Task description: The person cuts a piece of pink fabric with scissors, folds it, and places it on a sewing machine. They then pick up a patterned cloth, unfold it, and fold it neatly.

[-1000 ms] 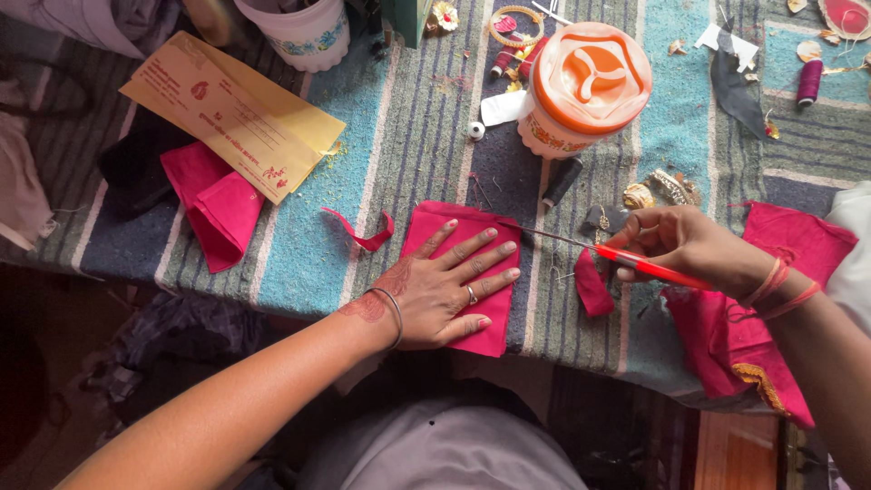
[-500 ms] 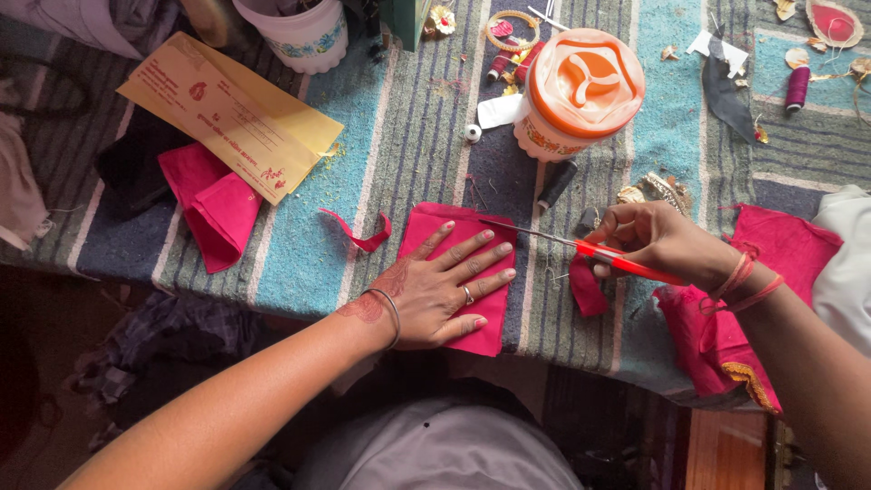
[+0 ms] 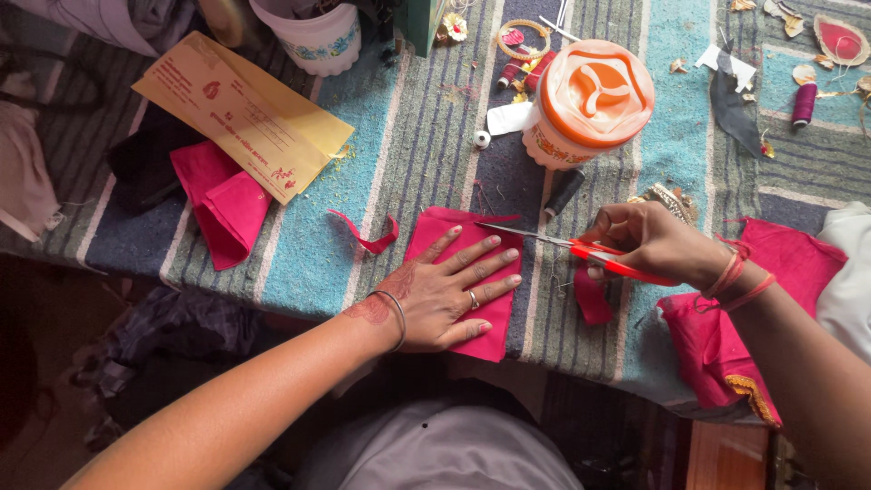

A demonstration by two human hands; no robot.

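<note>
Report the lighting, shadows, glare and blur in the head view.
Head view: soft, even light on the striped cloth; faint shadow under the left hand on the pink fabric; mild sheen on the orange lid; scissors and right hand sharp, no motion blur; the lower frame falls dark below the table edge.

Left hand with ring, bangle, henna, right hand red threads

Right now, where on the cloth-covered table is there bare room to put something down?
The widest free patch lies between the yellow paper, the white spool and the pink strip. A smaller one lies between the orange-lidded tub and the dark scrap. Around the left hand, scissors and top edge it is crowded.
</note>
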